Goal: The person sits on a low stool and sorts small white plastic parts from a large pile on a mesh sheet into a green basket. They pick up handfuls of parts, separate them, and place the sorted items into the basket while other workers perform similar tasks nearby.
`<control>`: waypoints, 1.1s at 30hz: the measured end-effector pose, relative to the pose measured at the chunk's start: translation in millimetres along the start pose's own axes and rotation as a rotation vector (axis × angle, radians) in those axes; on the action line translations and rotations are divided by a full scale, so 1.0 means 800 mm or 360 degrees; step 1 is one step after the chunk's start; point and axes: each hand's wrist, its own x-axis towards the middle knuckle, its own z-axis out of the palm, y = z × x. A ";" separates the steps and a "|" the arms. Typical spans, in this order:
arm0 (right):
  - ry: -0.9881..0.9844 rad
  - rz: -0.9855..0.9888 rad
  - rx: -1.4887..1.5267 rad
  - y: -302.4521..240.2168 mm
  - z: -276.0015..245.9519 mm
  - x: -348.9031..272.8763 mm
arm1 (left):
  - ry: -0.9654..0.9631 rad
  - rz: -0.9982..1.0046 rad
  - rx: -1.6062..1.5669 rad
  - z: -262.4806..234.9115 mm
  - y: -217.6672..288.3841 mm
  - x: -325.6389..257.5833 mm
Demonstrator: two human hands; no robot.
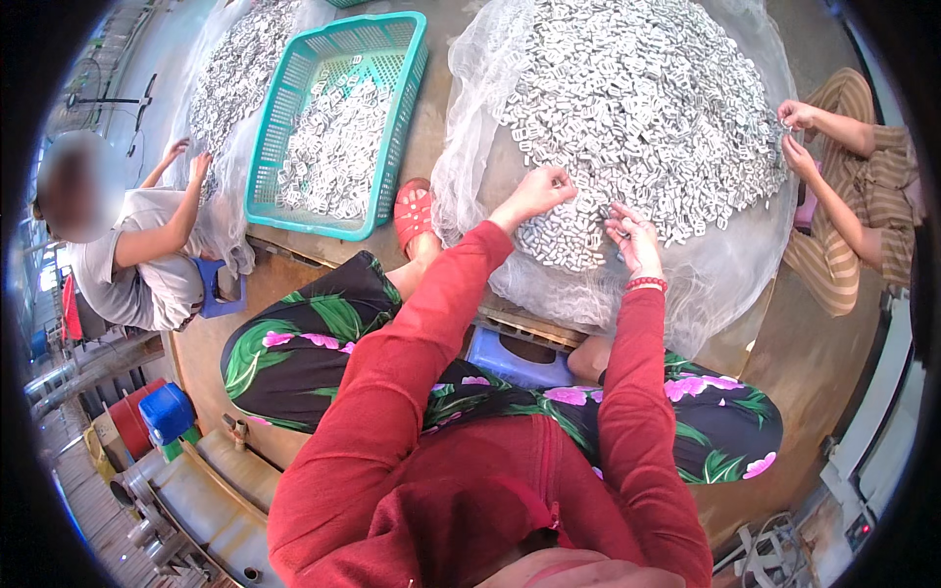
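Left grip (542, 193): fingertips look close together, but whether clamped on piece, cannot tell. Right grip (635, 240): palm turned up, fingers half curled; cannot tell if piece is inside. Small metal-looking pieces lie in big pile (637, 108) on translucent sheet (720, 269), smaller heap (561, 240) between both hands. Possible trouble: piece may slip from fingertips, because it is so small (and lost easily among others). Wrist or sleeve may drag loose sheet, spilling pieces over edge. Heap, close to pile, may mix with it.
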 end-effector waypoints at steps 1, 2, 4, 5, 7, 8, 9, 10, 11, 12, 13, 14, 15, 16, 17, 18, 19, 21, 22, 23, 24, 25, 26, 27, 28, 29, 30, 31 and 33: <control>0.0036 0.0010 -0.0012 0.002 0.000 -0.001 | -0.0170 -0.0220 -0.0612 -0.007 0.009 -0.012; 0.0074 0.0019 -0.0023 0.005 0.000 0.000 | -0.0110 -0.0275 -0.1318 -0.006 0.014 -0.023; 0.0158 -0.0108 -0.0434 0.000 0.000 0.006 | -0.0280 -0.0166 -0.1756 -0.013 0.027 -0.031; 0.0204 -0.0172 -0.0635 -0.001 0.000 0.009 | -0.0373 -0.0110 -0.1970 -0.015 0.035 -0.033; 0.0397 -0.0299 -0.1086 0.023 -0.010 0.027 | -0.0302 -0.0202 -0.1826 -0.008 0.045 -0.037; 0.0491 -0.0429 -0.1324 0.034 -0.019 0.039 | -0.0311 -0.0224 -0.1710 0.000 0.048 -0.030; 0.0565 -0.0546 -0.1551 0.047 -0.022 0.046 | -0.0300 -0.0259 -0.1584 0.005 0.046 -0.024; 0.0574 -0.0609 -0.1806 0.048 -0.003 0.041 | -0.0302 -0.0286 -0.1549 0.010 0.037 -0.018; 0.0602 -0.0640 -0.1963 0.050 0.013 0.031 | -0.0239 -0.0238 -0.1157 0.013 0.028 -0.011; 0.0608 -0.0524 -0.2007 0.046 0.025 0.023 | -0.0193 -0.0188 -0.0771 0.018 0.027 -0.006; 0.0601 -0.0413 -0.2051 0.044 0.032 0.019 | -0.0134 -0.0137 -0.0386 0.022 0.025 -0.001; 0.0608 -0.0392 -0.1993 0.042 0.036 0.015 | 0.0144 0.0362 0.0055 0.034 0.000 0.014; 0.0629 -0.0363 -0.1933 0.042 0.033 0.012 | 0.0169 0.0322 0.0281 0.044 0.000 0.020; 0.0649 -0.0335 -0.1871 0.042 0.031 0.010 | 0.0193 0.0280 0.0506 0.054 0.000 0.025; 0.0618 -0.0304 -0.1379 0.041 0.020 0.009 | 0.0215 0.0238 0.0733 0.060 -0.002 0.027; 0.0605 -0.0265 -0.0881 0.041 -0.003 0.008 | 0.0227 0.0289 0.0911 0.068 0.006 0.024; 0.0557 -0.0220 -0.0393 0.035 0.000 -0.002 | 0.0166 0.0254 0.1014 0.070 -0.003 0.027; 0.0541 -0.0192 0.0153 0.014 0.003 -0.015 | 0.0039 0.0196 0.1210 0.074 -0.018 0.038; 0.0491 -0.0193 0.0347 -0.002 0.004 -0.025 | 0.0143 0.0325 0.1224 0.071 -0.012 0.032; 0.0437 -0.0193 0.0540 -0.009 0.003 -0.033 | 0.0159 0.0312 0.1113 0.070 -0.008 0.030; 0.0306 -0.0227 0.0507 -0.015 0.001 -0.036 | 0.0189 0.0300 0.1019 0.062 -0.007 0.030; 0.0237 -0.0207 0.0495 -0.017 0.000 -0.038 | 0.0221 0.0285 0.0924 0.055 -0.005 0.031; 0.0166 -0.0186 0.0481 -0.021 -0.001 -0.041 | 0.0449 0.0462 0.0819 0.052 -0.020 0.033; 0.0096 -0.0171 0.0476 -0.025 0.002 -0.043 | 0.0321 0.0237 0.0391 0.041 -0.014 0.029; -0.0030 -0.0168 0.0477 -0.025 -0.001 -0.040 | 0.0191 0.0016 -0.0035 0.024 -0.006 0.022; -0.0060 -0.0159 0.0513 -0.024 -0.002 -0.036 | 0.0059 -0.0208 -0.0460 0.010 0.000 0.014; -0.0100 -0.0133 0.0542 -0.026 0.010 -0.036 | 0.0094 -0.0306 -0.0835 -0.001 -0.006 0.004; -0.0139 -0.0106 0.0570 -0.027 0.021 -0.037 | 0.0194 -0.0341 -0.0770 -0.009 -0.010 0.000; -0.0023 -0.0066 0.0379 -0.024 0.034 -0.035 | 0.0393 -0.0409 -0.0657 -0.021 -0.016 -0.004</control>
